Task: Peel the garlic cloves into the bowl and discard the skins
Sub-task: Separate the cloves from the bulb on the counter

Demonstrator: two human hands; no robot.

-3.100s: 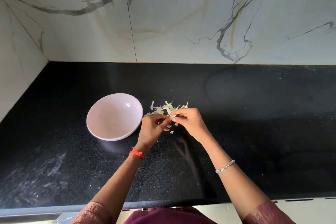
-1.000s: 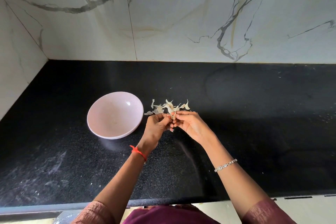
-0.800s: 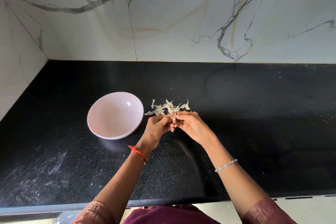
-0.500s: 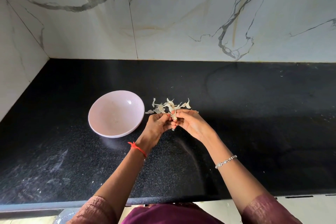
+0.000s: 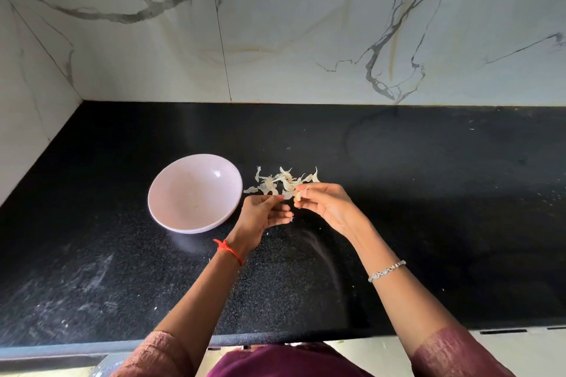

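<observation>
Since half a second earlier, the two hands had come apart. They had been bunched together over the clove, and now a narrow gap of dark counter showed between them.

The right thumb and forefinger (image 5: 301,189) pinched the garlic clove (image 5: 298,195), a small pale piece held just above the worktop at the near edge of the heap of skins (image 5: 280,182). The other fingers of the right hand (image 5: 329,208) lay loosely curled beneath. The clove's long axis seemed to run roughly away from the person, tilted a little leftward. It was too small in view to tell which end was the tip.

The left hand (image 5: 263,217) hung just beside it with its fingers curled inward. A pale scrap lay at the thumb tip, but the view did not settle whether it was pinched there or belonged to the heap.

Judged from this, the step in hand was stripping the last skin from this clove, or had just ended. The next move would call for checking that the clove was bare. It would then be carried leftward past the left hand and let fall into the bowl (image 5: 171,183), which stood upright near the heap on the black counter (image 5: 428,193). Faint pale marks showed inside the bowl, but whether they were cloves was unclear. The skins still lay on the counter, not yet discarded.
</observation>
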